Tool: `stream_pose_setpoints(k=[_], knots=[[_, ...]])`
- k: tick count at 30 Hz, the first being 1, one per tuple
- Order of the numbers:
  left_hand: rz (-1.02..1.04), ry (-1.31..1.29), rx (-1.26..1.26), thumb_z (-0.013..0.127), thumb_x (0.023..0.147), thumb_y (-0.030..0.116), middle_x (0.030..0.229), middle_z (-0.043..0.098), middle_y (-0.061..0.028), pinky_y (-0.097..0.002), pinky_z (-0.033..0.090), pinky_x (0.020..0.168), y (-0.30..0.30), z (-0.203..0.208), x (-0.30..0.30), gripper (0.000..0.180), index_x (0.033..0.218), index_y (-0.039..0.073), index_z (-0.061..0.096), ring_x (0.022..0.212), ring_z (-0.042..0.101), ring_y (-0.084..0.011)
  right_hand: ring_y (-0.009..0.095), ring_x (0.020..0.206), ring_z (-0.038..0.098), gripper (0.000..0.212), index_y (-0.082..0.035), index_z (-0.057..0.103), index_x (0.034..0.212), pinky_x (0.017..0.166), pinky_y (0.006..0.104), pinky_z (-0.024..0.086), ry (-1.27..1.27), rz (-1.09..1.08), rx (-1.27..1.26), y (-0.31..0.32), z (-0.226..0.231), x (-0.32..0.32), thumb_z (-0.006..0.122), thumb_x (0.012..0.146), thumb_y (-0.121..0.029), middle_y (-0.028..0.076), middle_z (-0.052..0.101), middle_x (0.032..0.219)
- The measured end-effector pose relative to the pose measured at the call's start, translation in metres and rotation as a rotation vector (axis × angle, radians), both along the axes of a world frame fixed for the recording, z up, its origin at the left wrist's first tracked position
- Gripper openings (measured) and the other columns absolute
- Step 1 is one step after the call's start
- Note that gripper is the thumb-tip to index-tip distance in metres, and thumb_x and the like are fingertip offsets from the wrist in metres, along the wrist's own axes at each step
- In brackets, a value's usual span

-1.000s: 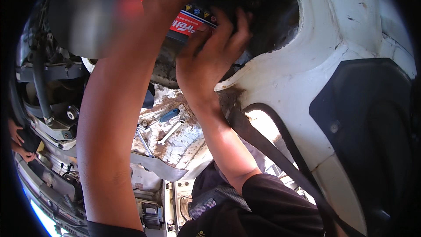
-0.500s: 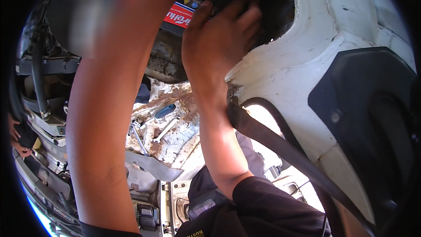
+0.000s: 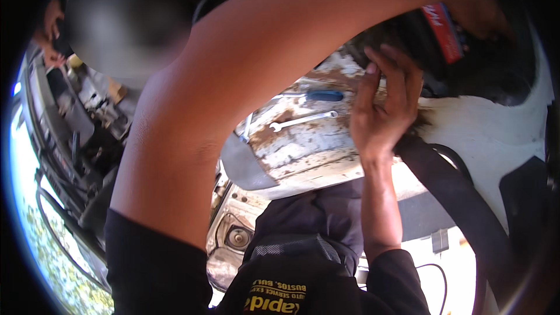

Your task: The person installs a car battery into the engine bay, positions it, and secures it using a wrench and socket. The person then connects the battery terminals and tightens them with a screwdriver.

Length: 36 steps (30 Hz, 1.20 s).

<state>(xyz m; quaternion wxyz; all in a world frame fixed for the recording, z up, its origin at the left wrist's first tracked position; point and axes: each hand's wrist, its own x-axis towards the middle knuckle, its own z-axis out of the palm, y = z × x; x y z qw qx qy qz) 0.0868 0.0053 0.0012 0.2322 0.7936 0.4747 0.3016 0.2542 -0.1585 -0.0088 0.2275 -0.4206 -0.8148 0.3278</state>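
My left hand (image 3: pixel 479 13) reaches across to the upper right, beside a black battery with a red label (image 3: pixel 444 34). Its fingers sink into deep shadow past the battery, so what they touch is hidden. My right hand (image 3: pixel 385 96) is raised in front of the battery, with fingers loosely bent and apart and nothing visible in it. To its left, on a rusty, paint-worn metal panel (image 3: pixel 318 146), lie a combination wrench (image 3: pixel 303 121) and a tool with a blue handle (image 3: pixel 325 96). Part of another wrench (image 3: pixel 247 127) shows beside my left forearm.
A dark strap (image 3: pixel 449 181) runs down from near my right wrist. White bodywork (image 3: pixel 466 128) curves around the battery's recess. A grey flap (image 3: pixel 248 166) hangs at the panel's edge. Another person's hands (image 3: pixel 53 38) are at the far left, near vehicle parts.
My right hand has drawn back from the battery and its fingers have opened. My left hand remains by the battery. The view has turned, shifting the battery and wrenches to the right.
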Motion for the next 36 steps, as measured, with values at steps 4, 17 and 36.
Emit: stream_pose_setpoints(k=[4, 17, 36], knots=[[0.152, -0.057, 0.156, 0.062, 0.104, 0.012, 0.121, 0.075, -0.0211, -0.0504, 0.058, 0.097, -0.104, 0.011, -0.050, 0.027, 0.126, 0.004, 0.074, 0.113, 0.072, -0.0415, 0.030, 0.119, 0.066, 0.023, -0.011, 0.082, 0.115, 0.100, 0.0431, 0.054, 0.048, 0.347, -0.071, -0.028, 0.014, -0.002, 0.076, 0.096, -0.001, 0.008, 0.071, 0.126], [1.332, -0.325, -0.411, 0.066, 0.111, 0.018, 0.116, 0.079, -0.0072, -0.0308, 0.056, 0.089, -0.458, 0.036, -0.018, 0.023, 0.130, 0.005, 0.074, 0.099, 0.073, -0.0157, 0.025, 0.117, 0.062, 0.021, -0.014, 0.074, 0.110, 0.108, 0.0488, 0.045, -0.151, 0.746, 0.221, -0.063, 0.003, -0.022, 0.081, 0.090, -0.011, 0.002, 0.068, 0.117], [1.212, -1.151, -0.485, 0.080, 0.101, 0.016, 0.093, 0.076, -0.0106, -0.0311, 0.057, 0.073, -0.445, 0.035, 0.093, 0.030, 0.122, -0.004, 0.072, 0.078, 0.071, -0.0150, 0.015, 0.084, 0.071, 0.022, 0.002, 0.073, 0.119, 0.077, 0.0286, 0.057, -0.167, 0.530, -0.843, -0.088, 0.074, 0.020, 0.079, 0.101, -0.010, 0.009, 0.075, 0.094]])
